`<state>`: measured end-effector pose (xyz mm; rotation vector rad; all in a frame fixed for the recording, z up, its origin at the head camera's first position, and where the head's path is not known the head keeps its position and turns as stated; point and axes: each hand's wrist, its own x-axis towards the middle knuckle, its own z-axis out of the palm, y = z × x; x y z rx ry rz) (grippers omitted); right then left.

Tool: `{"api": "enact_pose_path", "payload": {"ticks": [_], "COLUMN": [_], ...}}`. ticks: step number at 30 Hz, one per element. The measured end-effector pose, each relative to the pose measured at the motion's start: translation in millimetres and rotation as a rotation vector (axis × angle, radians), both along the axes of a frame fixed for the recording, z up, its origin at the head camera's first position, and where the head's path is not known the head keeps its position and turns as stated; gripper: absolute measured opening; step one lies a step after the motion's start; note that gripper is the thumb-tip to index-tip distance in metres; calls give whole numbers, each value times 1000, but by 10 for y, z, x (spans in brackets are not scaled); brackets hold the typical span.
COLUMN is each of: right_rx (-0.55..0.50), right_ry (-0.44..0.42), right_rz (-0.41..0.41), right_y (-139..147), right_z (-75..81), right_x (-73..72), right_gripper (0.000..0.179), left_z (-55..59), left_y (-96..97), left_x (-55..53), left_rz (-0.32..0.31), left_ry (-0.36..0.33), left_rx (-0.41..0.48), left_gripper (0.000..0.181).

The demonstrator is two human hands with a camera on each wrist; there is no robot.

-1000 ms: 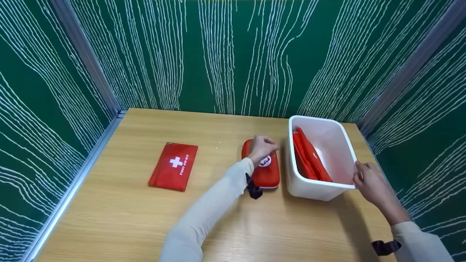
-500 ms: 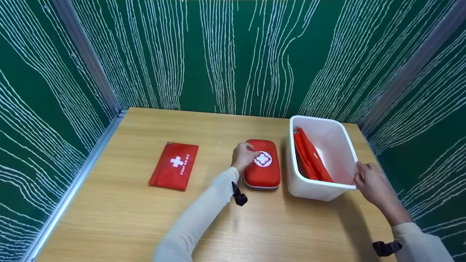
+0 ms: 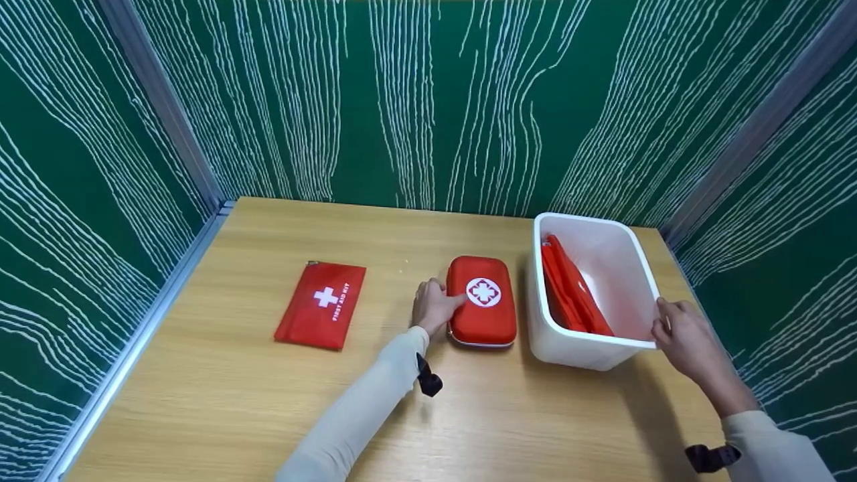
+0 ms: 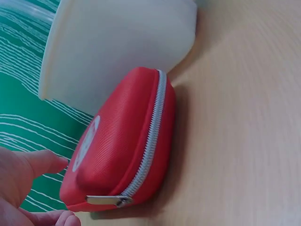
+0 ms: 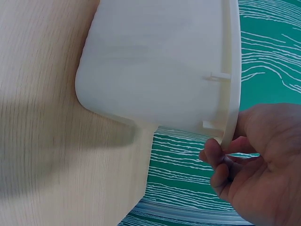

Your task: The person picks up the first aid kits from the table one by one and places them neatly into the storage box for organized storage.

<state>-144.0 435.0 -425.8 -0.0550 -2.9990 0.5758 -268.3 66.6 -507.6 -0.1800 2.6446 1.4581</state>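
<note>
My left hand (image 3: 434, 308) is at the left side of a red hard-shell first aid case (image 3: 483, 327). Its thumb reaches over the lid's edge, with the other fingers low beside the case. In the left wrist view the zipped case (image 4: 120, 136) lies flat, and the left hand (image 4: 21, 176) has its thumb stretched toward the round white emblem. On the right, my right hand (image 3: 686, 338) pinches the rim corner of a white plastic bin (image 3: 582, 355). Thumb and fingers of the right hand (image 5: 270, 160) meet around that rim in the right wrist view.
Inside the bin, a red fabric pouch (image 3: 569, 288) leans along the left wall. A flat red first aid pouch (image 3: 315, 314) lies on the wooden table (image 3: 221, 388) at the left. Green panels (image 3: 462, 100) with white lines enclose the back and sides.
My left hand has drawn back leftward and toward me, from above the case to its left edge, uncovering the emblem. The right hand stays on the bin's rim.
</note>
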Motion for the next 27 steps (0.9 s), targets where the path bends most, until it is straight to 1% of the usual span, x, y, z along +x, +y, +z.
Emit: {"api": "enact_pose_path", "payload": {"ticks": [5,10,14,19,24,27], "right_rx": [-1,-1,3,6,24,23], "right_ry": [10,19,22,22,33,15], "right_rz": [-1,6,10,4,0,-8], "right_y": [2,8,10,6,-8,-13], "right_z": [-3,-9,-11,-7,-1,6], "right_x": [13,14,12,7,-13,-20], "right_gripper": [48,48,47,47,46,47], "left_z": [-55,-98,-129,-153,-177,-188], "left_y": [-10,-3,0,-5,-9,-12], "left_x": [41,72,95,125,139,145], "left_rz": [2,3,-10,-28,-60,-70], "left_ry": [-21,-71,-95,-114,-85,-65], "left_rx": [-12,15,46,48,17,-5], "left_gripper": [42,40,39,40,39,39]}}
